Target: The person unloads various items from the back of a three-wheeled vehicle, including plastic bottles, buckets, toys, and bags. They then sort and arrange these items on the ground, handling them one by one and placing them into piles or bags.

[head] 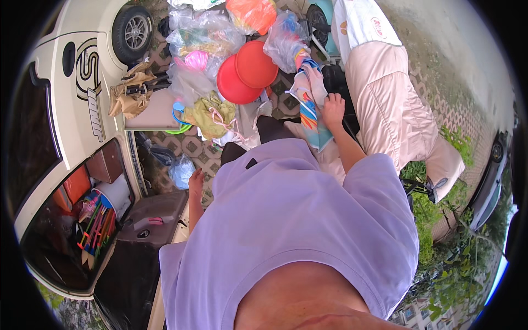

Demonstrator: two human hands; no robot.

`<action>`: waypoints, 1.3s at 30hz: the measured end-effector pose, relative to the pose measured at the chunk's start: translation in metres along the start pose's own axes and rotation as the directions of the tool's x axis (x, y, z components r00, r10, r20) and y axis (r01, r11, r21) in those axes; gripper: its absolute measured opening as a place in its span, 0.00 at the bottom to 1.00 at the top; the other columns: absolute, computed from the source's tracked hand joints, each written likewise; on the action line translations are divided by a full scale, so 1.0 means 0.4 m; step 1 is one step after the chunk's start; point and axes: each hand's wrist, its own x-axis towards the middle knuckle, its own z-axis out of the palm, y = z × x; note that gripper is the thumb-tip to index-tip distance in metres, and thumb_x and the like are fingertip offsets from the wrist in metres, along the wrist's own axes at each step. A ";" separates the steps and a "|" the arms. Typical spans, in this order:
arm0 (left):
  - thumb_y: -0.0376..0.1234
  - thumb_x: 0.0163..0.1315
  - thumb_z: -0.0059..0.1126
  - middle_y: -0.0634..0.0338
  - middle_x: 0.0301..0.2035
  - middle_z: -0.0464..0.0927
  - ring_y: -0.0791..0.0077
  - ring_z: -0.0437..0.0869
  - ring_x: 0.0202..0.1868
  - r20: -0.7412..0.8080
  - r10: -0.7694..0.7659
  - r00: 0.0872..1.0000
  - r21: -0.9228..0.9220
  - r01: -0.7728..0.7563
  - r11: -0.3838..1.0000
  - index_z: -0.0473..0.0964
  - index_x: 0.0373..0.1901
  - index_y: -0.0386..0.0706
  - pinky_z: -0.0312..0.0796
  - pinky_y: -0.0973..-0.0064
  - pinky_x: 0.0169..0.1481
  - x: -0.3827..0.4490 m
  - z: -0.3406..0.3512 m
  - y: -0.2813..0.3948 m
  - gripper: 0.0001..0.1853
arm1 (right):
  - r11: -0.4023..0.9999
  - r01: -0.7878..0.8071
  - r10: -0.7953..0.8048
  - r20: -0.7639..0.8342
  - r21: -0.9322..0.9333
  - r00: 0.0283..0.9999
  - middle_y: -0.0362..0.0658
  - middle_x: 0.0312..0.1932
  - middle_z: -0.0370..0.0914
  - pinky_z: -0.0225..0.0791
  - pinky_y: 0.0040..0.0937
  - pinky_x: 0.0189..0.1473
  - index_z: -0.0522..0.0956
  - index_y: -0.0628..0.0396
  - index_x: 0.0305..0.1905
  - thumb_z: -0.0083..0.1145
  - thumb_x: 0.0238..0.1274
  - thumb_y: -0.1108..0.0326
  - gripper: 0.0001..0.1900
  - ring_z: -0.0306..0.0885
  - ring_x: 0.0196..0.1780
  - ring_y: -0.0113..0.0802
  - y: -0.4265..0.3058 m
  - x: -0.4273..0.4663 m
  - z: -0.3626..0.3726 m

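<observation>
My right hand (333, 108) has its fingers curled on the edge of a thin, colourful printed cloth or folded kite (308, 97) that hangs at the right. Low on the left, beside the open car door, is my left hand (197, 179); nothing shows in it. Before me lie two overlapping red discs (256, 70), several clear plastic bags (206, 37) with colourful contents, and an olive-green cloth bag (212, 115) with pink cord. A pale pink quilted cover (383, 99) drapes over a scooter just right of my right hand.
A cream vehicle (82, 24) stands at the left with its door (152, 214) open. Inside its window show a white bucket (113, 194) and colourful sticks (97, 231). A brown paper bag (134, 90) hangs by the vehicle. Blue plastic (181, 171) lies on the paving. Plants (425, 218) grow at the right.
</observation>
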 end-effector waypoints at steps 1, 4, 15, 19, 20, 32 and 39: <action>0.36 0.65 0.54 0.61 0.39 0.80 0.80 0.76 0.35 -0.010 0.011 1.000 0.016 -0.011 1.000 0.73 0.58 0.38 0.68 0.80 0.38 -0.002 0.008 0.012 0.21 | 0.989 -0.145 0.144 0.042 0.011 0.989 0.42 0.36 0.73 0.70 0.41 0.48 0.79 0.56 0.36 0.56 0.51 0.68 0.07 0.73 0.47 0.44 -0.010 0.000 0.010; 0.38 0.66 0.55 0.61 0.40 0.80 0.79 0.77 0.37 -0.024 0.060 0.998 0.077 -0.058 0.995 0.73 0.58 0.37 0.70 0.80 0.42 -0.012 0.024 0.065 0.21 | 0.873 -0.484 0.456 0.241 0.068 0.857 0.45 0.40 0.77 0.69 0.43 0.49 0.78 0.56 0.34 0.57 0.49 0.68 0.07 0.75 0.48 0.46 -0.015 0.005 0.076; 0.38 0.65 0.55 0.60 0.48 0.80 0.77 0.78 0.42 -0.015 0.062 0.998 0.129 -0.059 0.990 0.73 0.59 0.41 0.70 0.78 0.44 -0.019 0.035 0.125 0.21 | -0.693 -0.471 0.339 0.824 0.545 0.455 0.56 0.58 0.68 0.70 0.47 0.54 0.57 0.60 0.68 0.54 0.64 0.58 0.33 0.72 0.55 0.47 -0.157 0.090 0.176; 0.37 0.64 0.55 0.61 0.48 0.80 0.77 0.79 0.43 -0.031 0.039 0.999 0.107 -0.036 0.994 0.73 0.59 0.44 0.70 0.77 0.43 -0.036 0.048 0.140 0.21 | -0.929 -0.346 -0.087 0.827 0.134 0.555 0.55 0.61 0.69 0.68 0.48 0.60 0.60 0.59 0.68 0.45 0.67 0.41 0.36 0.71 0.60 0.50 -0.226 0.068 0.243; 0.37 0.64 0.55 0.62 0.48 0.80 0.77 0.79 0.43 -0.030 0.044 0.999 0.094 -0.041 0.995 0.74 0.59 0.44 0.70 0.77 0.42 -0.038 0.050 0.140 0.21 | -0.951 -0.296 -0.281 0.629 -0.084 0.725 0.54 0.59 0.71 0.69 0.46 0.59 0.61 0.59 0.67 0.45 0.67 0.43 0.35 0.72 0.59 0.49 -0.229 0.094 0.238; 0.37 0.64 0.55 0.61 0.42 0.81 0.78 0.79 0.38 -0.036 0.099 0.994 -0.055 -0.100 0.993 0.74 0.57 0.40 0.69 0.79 0.40 -0.016 0.042 0.025 0.21 | -0.799 -0.279 -0.076 0.370 0.533 0.926 0.47 0.37 0.77 0.74 0.32 0.34 0.74 0.61 0.49 0.52 0.64 0.67 0.13 0.77 0.34 0.37 0.030 0.514 -0.175; 0.36 0.63 0.55 0.61 0.37 0.81 0.78 0.79 0.35 -0.022 0.179 0.984 0.175 -0.173 0.969 0.75 0.55 0.38 0.70 0.79 0.35 -0.050 0.096 0.032 0.20 | -0.908 -0.376 -0.329 0.239 0.187 0.914 0.48 0.39 0.74 0.77 0.31 0.39 0.73 0.59 0.47 0.54 0.62 0.62 0.14 0.75 0.39 0.40 0.162 0.641 -0.272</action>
